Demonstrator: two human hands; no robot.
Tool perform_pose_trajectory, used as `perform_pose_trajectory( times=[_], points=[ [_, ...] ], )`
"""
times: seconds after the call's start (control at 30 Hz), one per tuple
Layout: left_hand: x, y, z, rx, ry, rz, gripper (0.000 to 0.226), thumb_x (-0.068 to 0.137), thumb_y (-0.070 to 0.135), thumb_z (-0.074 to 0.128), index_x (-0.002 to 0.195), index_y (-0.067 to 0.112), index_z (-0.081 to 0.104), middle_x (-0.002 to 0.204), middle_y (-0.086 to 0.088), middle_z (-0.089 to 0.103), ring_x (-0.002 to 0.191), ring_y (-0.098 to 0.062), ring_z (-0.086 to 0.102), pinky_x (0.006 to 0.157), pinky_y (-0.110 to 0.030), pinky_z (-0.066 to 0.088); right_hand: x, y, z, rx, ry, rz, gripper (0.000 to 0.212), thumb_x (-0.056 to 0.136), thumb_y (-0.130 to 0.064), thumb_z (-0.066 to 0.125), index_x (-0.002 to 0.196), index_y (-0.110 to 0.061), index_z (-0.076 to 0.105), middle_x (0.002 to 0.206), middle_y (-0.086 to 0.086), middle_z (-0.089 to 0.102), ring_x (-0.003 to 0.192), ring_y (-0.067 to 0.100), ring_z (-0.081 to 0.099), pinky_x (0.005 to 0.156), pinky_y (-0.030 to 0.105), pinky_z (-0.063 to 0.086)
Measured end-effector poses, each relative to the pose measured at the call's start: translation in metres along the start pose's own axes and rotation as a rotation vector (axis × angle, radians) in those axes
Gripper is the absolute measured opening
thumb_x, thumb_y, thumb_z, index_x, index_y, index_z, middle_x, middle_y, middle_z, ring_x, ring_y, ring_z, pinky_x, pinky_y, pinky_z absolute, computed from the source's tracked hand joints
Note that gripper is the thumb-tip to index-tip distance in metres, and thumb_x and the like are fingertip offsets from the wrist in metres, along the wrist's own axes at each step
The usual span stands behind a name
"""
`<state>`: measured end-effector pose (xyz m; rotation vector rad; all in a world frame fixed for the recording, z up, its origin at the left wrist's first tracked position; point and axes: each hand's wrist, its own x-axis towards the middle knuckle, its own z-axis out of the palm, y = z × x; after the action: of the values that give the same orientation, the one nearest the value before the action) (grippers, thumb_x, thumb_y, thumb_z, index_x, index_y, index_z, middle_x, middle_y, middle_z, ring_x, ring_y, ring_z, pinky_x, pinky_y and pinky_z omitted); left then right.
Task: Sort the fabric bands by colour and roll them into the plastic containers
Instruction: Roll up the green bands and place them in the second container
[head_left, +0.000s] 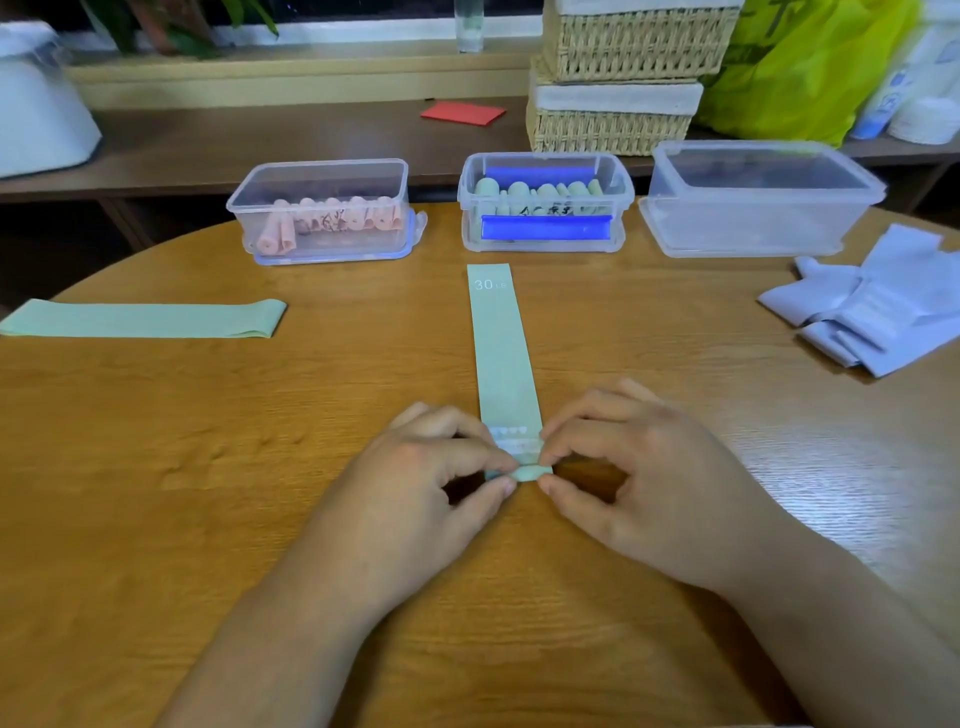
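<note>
At table centre, left hand (415, 470) and right hand (639, 467) pinch one of two green bands (501, 353); three containers (545, 202) along far edge.

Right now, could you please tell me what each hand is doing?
Left hand: closed, pinching the rolled near end of the green band.
Right hand: closed, pinching the same rolled end.

"30 LB" on green band (503, 353)
</note>
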<state>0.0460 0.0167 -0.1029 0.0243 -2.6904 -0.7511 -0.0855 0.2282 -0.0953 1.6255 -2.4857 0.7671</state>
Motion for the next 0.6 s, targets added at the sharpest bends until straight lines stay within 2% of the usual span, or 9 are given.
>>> perform_pose_trajectory(
  times=[0.13, 0.3, 0.47, 0.6],
  points=[
    [0.0005, 0.0015, -0.0009, 0.005, -0.001, -0.005, 0.018, 0.09, 0.036, 0.081, 0.109, 0.039, 0.083, 0.108, 0.026, 0.066, 0.109, -0.006, 0.057, 0.091, -0.027, 0.051, 0.0006, -0.0013, 0.0003, -0.03, 0.033, -0.009, 0.02, 0.094, -0.047, 0.07, 0.11, -0.036, 0.075, 0.119, -0.023, 0.065, 0.111, 0.006, 0.055, 0.089, 0.039, 0.053],
    [0.0005, 0.002, -0.0011, -0.012, 0.0, -0.024, 0.018, 0.089, 0.034, 0.084, 0.105, 0.041, 0.083, 0.107, 0.026, 0.066, 0.109, -0.006, 0.058, 0.092, -0.025, 0.048, -0.001, -0.0028, 0.0045, 0.028, 0.058, -0.091, 0.015, 0.093, -0.027, 0.081, 0.108, -0.03, 0.08, 0.108, -0.02, 0.067, 0.103, 0.006, 0.057, 0.088, 0.032, 0.053],
    [-0.0006, 0.0016, -0.0023, 0.008, 0.002, -0.033, 0.023, 0.09, 0.038, 0.078, 0.113, 0.04, 0.082, 0.11, 0.026, 0.066, 0.111, -0.004, 0.057, 0.095, -0.017, 0.044, -0.0001, -0.0007, 0.0049, 0.023, 0.054, -0.074, 0.016, 0.095, -0.029, 0.079, 0.11, -0.033, 0.08, 0.106, -0.023, 0.069, 0.1, 0.006, 0.057, 0.085, 0.037, 0.054],
    [-0.0008, 0.0017, -0.0012, 0.041, 0.011, -0.013, 0.023, 0.094, 0.039, 0.073, 0.115, 0.039, 0.081, 0.114, 0.025, 0.064, 0.114, -0.003, 0.055, 0.096, -0.021, 0.047, 0.0004, -0.0008, 0.0059, 0.01, 0.06, -0.06, 0.016, 0.097, -0.032, 0.074, 0.113, -0.032, 0.08, 0.11, -0.021, 0.067, 0.103, 0.008, 0.056, 0.087, 0.037, 0.054]
  ],
)
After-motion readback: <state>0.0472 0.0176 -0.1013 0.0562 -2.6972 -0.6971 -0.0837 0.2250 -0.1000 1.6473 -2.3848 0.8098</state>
